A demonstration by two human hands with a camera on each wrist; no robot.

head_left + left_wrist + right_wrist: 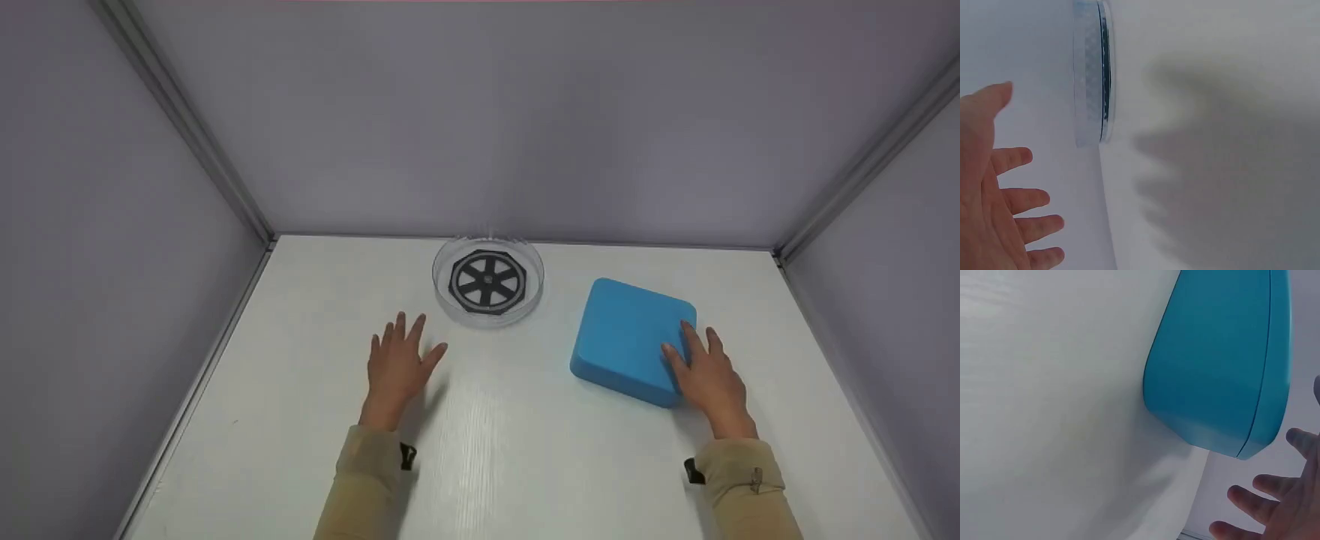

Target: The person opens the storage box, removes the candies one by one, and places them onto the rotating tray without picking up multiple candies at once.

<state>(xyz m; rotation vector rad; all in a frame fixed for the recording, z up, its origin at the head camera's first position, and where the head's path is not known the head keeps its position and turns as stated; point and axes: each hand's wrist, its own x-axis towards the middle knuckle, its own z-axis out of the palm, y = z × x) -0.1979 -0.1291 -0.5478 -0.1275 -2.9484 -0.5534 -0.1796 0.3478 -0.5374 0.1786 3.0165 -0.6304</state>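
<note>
My left hand (395, 369) hovers above the table with its fingers spread and nothing in it; its shadow falls on the surface in the left wrist view. Ahead of it and a little to the right is a round clear plastic container (486, 321), with a black spoked, wheel-like disc (488, 279) showing inside. On the right lies a blue square box (631, 337) with rounded corners, turned slightly. A seam near its top edge shows in the right wrist view. My right hand (712, 382) is at the box's right side, fingers apart and extended; the right wrist view shows a gap between them and the box.
The white table (480, 450) is bounded by a grey back wall (480, 127) and side walls to the left (112, 262) and right (892, 262). The clear container stands close to the back wall.
</note>
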